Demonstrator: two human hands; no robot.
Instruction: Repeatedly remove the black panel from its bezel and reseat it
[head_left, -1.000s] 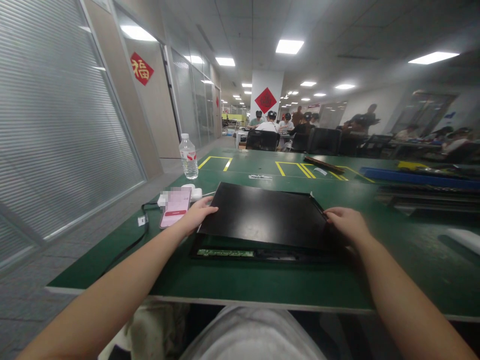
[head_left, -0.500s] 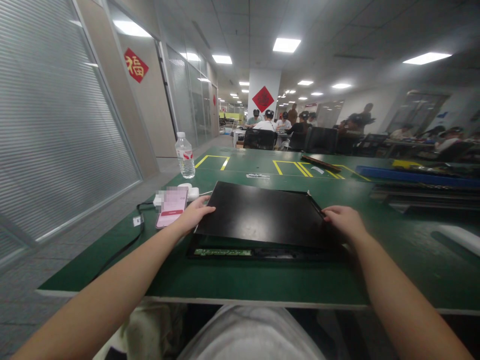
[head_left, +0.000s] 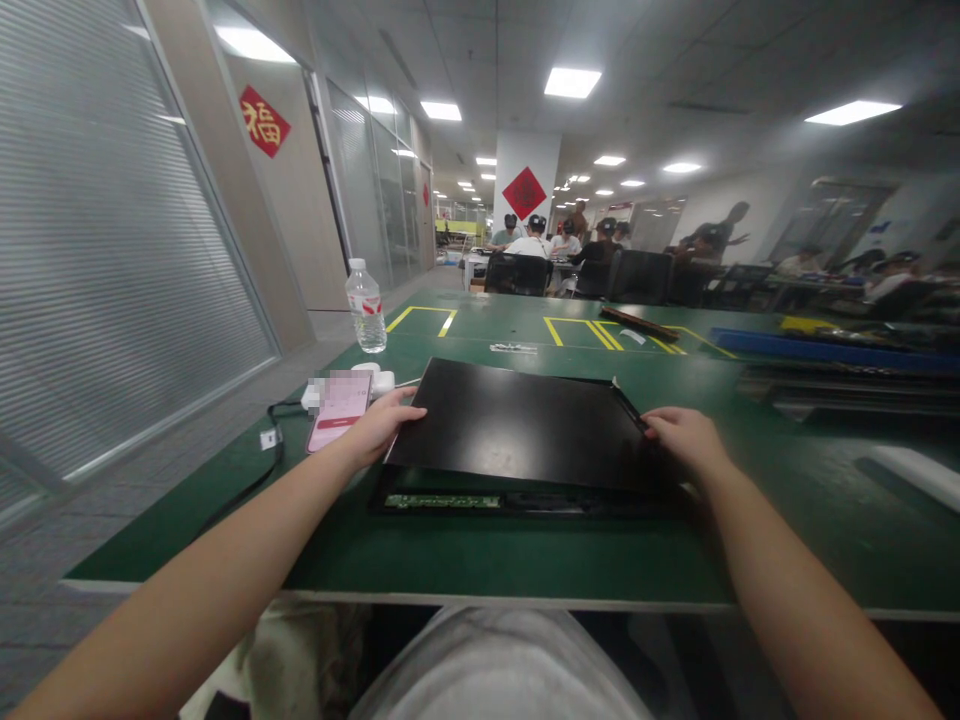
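Note:
A flat black display panel lies tilted and slightly askew over a black frame. Along the frame's near side a strip of green circuit board shows below the panel's near edge. My left hand grips the panel's left edge, thumb on top and fingers underneath. At the right side, my right hand has its thumb and fingers closed on the frame's edge, close to the panel; its lower fingers are partly hidden.
On the green table a phone and white charger lie left, with a black cable. A water bottle stands behind them. Dark strips and a blue piece lie right. People sit at tables beyond.
The view has shifted slightly. Both hands keep their holds, and the panel and frame look almost unchanged. A standing person in the background has moved an arm.

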